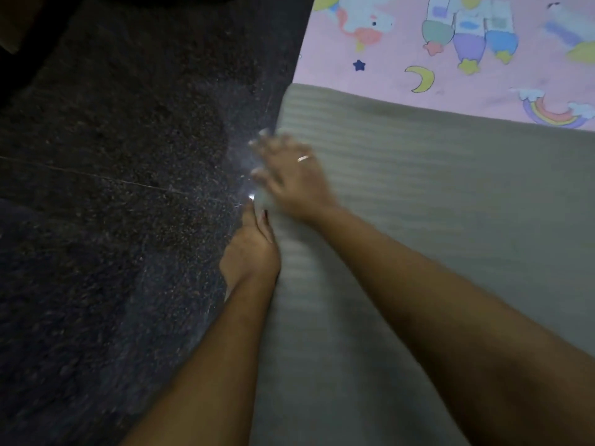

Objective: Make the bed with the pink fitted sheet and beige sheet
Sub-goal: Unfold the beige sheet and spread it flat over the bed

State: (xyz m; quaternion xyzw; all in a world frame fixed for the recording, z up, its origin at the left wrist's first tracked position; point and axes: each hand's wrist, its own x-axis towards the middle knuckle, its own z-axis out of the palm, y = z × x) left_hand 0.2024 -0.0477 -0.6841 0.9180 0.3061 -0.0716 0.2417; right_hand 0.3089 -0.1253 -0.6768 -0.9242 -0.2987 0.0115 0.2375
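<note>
The beige striped sheet [434, 194] covers the near part of the bed, its top edge running across below the pink fitted sheet [402, 43] printed with unicorns, moons and rainbows. My right hand [293, 175], blurred and wearing a ring, lies flat with fingers spread on the beige sheet at the bed's left edge. My left hand [251, 252] is pressed against the side of the bed just below it, fingers straight along the hanging beige edge. I cannot tell whether it pinches the fabric.
A dark speckled stone floor [112, 204] fills the left half of the view, right beside the bed's edge. A dark object and a brown surface [13, 24] sit at the top left corner.
</note>
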